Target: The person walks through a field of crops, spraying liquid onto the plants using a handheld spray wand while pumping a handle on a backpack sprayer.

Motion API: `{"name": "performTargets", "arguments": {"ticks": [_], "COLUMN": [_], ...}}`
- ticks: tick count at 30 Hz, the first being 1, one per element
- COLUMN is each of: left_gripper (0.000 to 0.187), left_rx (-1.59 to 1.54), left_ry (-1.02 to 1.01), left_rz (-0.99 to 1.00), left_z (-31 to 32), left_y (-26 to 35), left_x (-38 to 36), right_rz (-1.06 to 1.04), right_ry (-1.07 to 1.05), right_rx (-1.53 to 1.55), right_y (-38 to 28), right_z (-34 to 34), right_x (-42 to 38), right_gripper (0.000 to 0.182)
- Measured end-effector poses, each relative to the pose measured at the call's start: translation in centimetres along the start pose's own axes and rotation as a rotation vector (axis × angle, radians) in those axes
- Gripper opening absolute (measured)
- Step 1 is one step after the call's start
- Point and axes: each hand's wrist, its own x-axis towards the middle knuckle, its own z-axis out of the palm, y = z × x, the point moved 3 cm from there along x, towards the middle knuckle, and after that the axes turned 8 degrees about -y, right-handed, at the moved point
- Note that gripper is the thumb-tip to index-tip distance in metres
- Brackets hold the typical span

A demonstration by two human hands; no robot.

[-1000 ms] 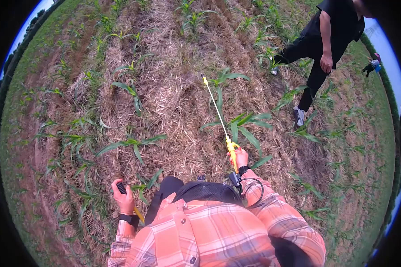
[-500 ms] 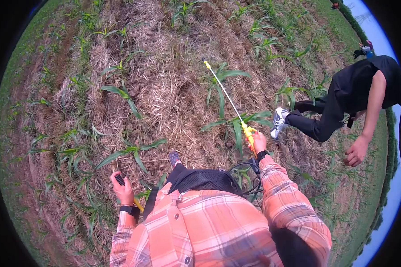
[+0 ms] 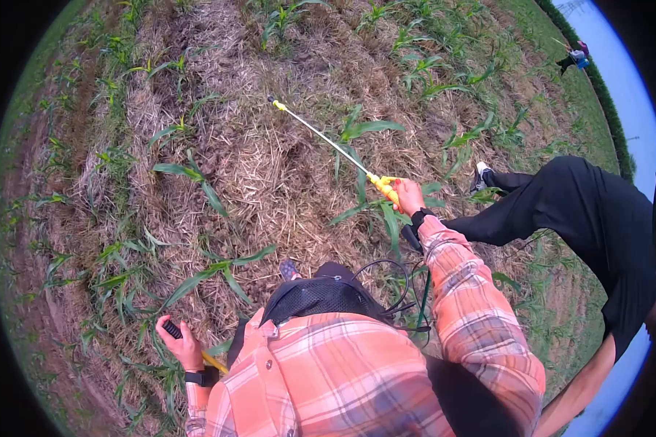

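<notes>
My right hand [image 3: 410, 195] is closed around the yellow grip of a spray wand [image 3: 324, 138]. The thin pale lance slants away up and to the left, ending in a yellow and black nozzle [image 3: 277, 105] over straw-covered ground. Beneath the lance stands a young corn plant [image 3: 364, 130]. At lower left, my left hand [image 3: 188, 351] wraps around a black ribbed handle [image 3: 172, 329]. A yellow bar [image 3: 215, 363] shows just behind that hand. Dark hoses or cables [image 3: 408, 291] loop beside my waist, below my right wrist.
Rows of young corn [image 3: 215, 271] grow through dry straw [image 3: 255, 189]. At right, close to my right arm, a person in black trousers [image 3: 583, 200] is striding. Another person [image 3: 577, 58] stands far off at upper right, near a dark tree line [image 3: 611, 109].
The wand has swung left, and my right hand has shifted up and left. My left hand sits lower and farther left. The nearby person has come closer along the right side.
</notes>
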Motion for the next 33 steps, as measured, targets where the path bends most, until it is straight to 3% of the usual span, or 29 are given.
{"name": "performTargets", "arguments": {"ticks": [1, 4, 7, 9, 11, 14, 19, 21, 23, 25, 28, 30, 33], "left_gripper": [0.025, 0.024, 0.023, 0.023, 0.022, 0.023, 0.024, 0.025, 0.025, 0.025, 0.025, 0.024, 0.023], "left_rx": [-0.153, -0.163, -0.171, 0.054, 0.100, 0.151, -0.006, 0.021, 0.172, 0.188, 0.238, 0.295, 0.210], "left_ry": [-0.066, 0.011, -0.006, -0.026, -0.029, 0.039, 0.086, 0.086, 0.117, 0.120, 0.138, 0.160, 0.181], "left_rz": [-0.176, -0.105, -0.184, -0.072, -0.027, 0.035, -0.299, -0.308, -0.092, -0.197, -0.153, -0.010, -0.062], "left_z": [-1.0, -2.7, -1.9, 1.5, 3.8, 3.4, 1.1, 1.3, 1.4, 1.9, 2.5, 2.6, 2.4], "left_y": [1.2, 4.5, 3.7, 1.4, -0.7, 1.0, 5.3, 6.0, 5.1, 5.3, 6.8, 6.8, 6.0], "left_x": [-0.4, -0.3, 1.0, 2.9, 4.3, 4.9, 3.9, 3.8, 4.3, 4.5, 3.9, 3.5, 3.0], "right_rz": [0.002, 0.049, 0.013, 0.023, 0.021, 0.063, 0.159, 0.142, 0.048, 0.021, 0.056, 0.031, -0.020], "right_ry": [-0.008, -0.049, -0.063, -0.083, -0.171, -0.240, -0.261, -0.302, -0.395, -0.428, -0.489, -0.507, -0.525], "right_rx": [0.018, 0.002, -0.017, 0.030, -0.150, -0.029, 0.145, 0.080, -0.072, -0.085, -0.126, -0.150, -0.222], "right_y": [-1.0, -1.1, -2.7, -3.1, -3.1, -3.0, -1.3, -0.7, -2.6, -3.4, -4.8, -5.3, -6.7], "right_z": [0.4, 0.9, 1.5, 1.2, 1.2, 1.0, 0.5, 0.5, 0.0, -0.1, 0.5, 1.5, 1.4], "right_x": [-0.5, -0.2, 0.4, 1.3, 3.8, 4.6, 5.5, 6.2, 6.7, 7.9, 8.6, 9.1, 10.4], "right_gripper": [0.028, 0.029, 0.028, 0.029, 0.029, 0.027, 0.025, 0.026, 0.026, 0.026, 0.027, 0.028, 0.028]}}
